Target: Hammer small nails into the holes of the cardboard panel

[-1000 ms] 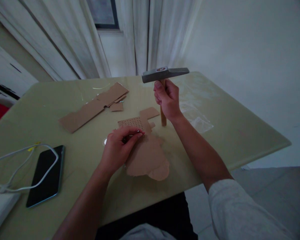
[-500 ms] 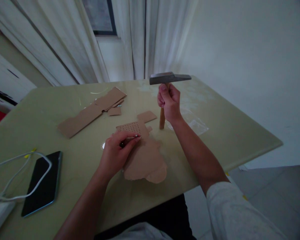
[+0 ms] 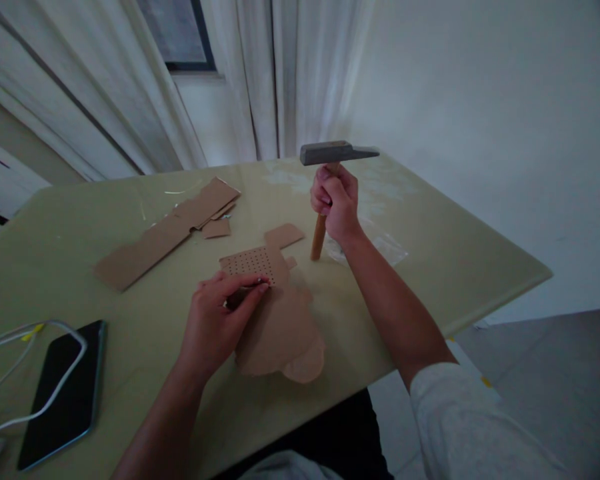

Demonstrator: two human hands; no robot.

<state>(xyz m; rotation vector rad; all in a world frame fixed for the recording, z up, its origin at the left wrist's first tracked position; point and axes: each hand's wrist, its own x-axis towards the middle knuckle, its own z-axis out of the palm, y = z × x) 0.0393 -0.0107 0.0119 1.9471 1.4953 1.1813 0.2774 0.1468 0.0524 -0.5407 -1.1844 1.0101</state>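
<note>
My right hand had a full closed grip on the hammer, upright with its handle end touching the surface. My left hand pinched something too small to make out, fingertips pressed on the perforated cardboard piece lying mid-surface. A phone sat left under a white cable.

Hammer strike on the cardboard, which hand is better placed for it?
Right. The right hand grips the hammer upright; the left hand rests on the cardboard, pinching something small.
</note>
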